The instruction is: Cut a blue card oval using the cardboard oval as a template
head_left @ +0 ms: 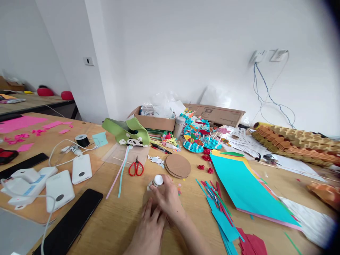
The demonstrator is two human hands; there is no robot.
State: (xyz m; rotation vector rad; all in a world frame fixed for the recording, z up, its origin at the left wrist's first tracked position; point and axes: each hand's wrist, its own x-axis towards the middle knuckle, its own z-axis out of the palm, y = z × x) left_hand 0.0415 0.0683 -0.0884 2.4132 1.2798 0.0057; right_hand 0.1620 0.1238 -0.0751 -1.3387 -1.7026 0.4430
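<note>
My right hand (170,198) grips a small white-capped bottle (158,180), thumb and fingers closed around its side. Its contents and lower part are hidden. Just left of it, my left hand (151,223) lies with its fingers stretched out and apart. Beneath both hands, a brown piece that looks like cardboard (145,199) shows at the edge; most of it is covered. Beyond the bottle lie stacked round cardboard discs (177,165). Red-handled scissors (136,167) rest on the table to the left of the discs.
A green felt bag (127,132) with a panda stands at the back left. Power banks (81,169) and a black phone (71,219) lie left. Blue paper sheets (247,180) and coloured strips (220,202) spread right. Blue fish-decorated crafts (195,138) sit behind.
</note>
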